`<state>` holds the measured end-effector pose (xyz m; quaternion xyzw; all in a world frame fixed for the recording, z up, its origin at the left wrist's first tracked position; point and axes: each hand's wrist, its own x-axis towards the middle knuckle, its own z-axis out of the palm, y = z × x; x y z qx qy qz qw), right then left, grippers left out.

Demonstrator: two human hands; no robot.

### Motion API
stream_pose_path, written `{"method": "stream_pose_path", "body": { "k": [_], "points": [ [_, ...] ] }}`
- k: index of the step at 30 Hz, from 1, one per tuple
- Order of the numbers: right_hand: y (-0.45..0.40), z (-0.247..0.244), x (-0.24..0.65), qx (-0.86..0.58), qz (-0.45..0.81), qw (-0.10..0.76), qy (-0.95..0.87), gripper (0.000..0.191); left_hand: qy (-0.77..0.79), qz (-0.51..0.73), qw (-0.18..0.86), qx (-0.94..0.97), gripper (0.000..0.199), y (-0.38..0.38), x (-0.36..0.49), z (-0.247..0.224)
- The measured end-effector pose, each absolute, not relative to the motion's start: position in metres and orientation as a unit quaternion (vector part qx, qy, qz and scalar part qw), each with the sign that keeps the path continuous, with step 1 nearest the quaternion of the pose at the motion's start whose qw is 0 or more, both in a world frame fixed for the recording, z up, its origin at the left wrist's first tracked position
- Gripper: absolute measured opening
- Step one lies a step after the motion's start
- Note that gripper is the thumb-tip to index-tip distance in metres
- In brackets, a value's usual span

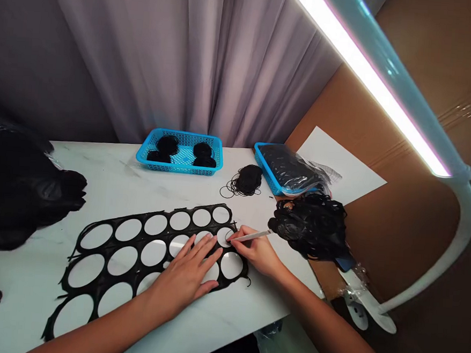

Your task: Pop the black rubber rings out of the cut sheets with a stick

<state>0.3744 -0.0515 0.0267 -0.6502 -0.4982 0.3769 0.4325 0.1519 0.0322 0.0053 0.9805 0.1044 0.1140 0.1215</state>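
A black rubber-like sheet with rows of large round holes lies across the white table. My left hand is spread flat on its right half, fingers apart, covering some of the holes. In my right hand a slim white pen-like tool is pinched between thumb and fingers. Its tip is hidden by the fingers, at the edge of a hole near the sheet's right end. A thin black strand curls off the sheet's lower right corner.
A blue basket holds bunches of thin black rings. Loose black rings lie right of it. Another blue basket carries a plastic-wrapped black pack. Black scraps are heaped at right, beneath a lit lamp. Black sheets are piled left.
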Motion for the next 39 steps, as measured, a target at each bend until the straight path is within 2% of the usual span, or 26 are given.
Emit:
{"method": "stream_pose_path", "body": {
  "k": [4,11,14,19,23,26,28,33,36,39],
  "points": [
    [-0.049,0.02,0.37,-0.644,0.383,0.414,-0.517,0.014,0.119,0.114,0.097,0.981,0.06,0.033,0.154,-0.004],
    [-0.05,0.017,0.375,-0.645,0.314,0.38,-0.583,0.013,0.124,0.102,0.099,0.982,0.06,0.032,0.153,-0.003],
    [-0.056,0.014,0.368,-0.632,0.223,0.348,-0.656,0.012,0.129,0.098,0.096,0.982,0.061,0.032,0.153,-0.003],
    [-0.058,0.01,0.366,-0.582,0.04,0.212,-0.784,0.013,0.138,0.096,0.085,0.982,0.063,0.031,0.154,-0.005],
    [-0.034,0.015,0.412,-0.698,-0.042,0.186,-0.69,0.012,0.138,0.1,0.093,0.981,0.061,0.03,0.151,-0.005],
    [-0.012,0.023,0.45,-0.79,-0.085,0.219,-0.567,0.016,0.137,0.097,0.095,0.981,0.06,0.03,0.15,0.0],
    [-0.002,0.026,0.459,-0.797,-0.038,0.279,-0.534,0.015,0.137,0.093,0.096,0.981,0.059,0.033,0.153,0.005],
    [0.008,0.023,0.424,-0.699,0.23,0.414,-0.536,0.015,0.177,0.12,0.066,0.975,0.058,0.053,0.17,0.006],
    [0.01,0.016,0.4,-0.645,0.316,0.426,-0.55,0.014,0.189,0.111,0.045,0.975,0.058,0.063,0.178,0.0],
    [0.01,0.01,0.393,-0.634,0.339,0.414,-0.558,0.009,0.189,0.098,0.038,0.976,0.06,0.065,0.179,-0.005]
  ]
}}
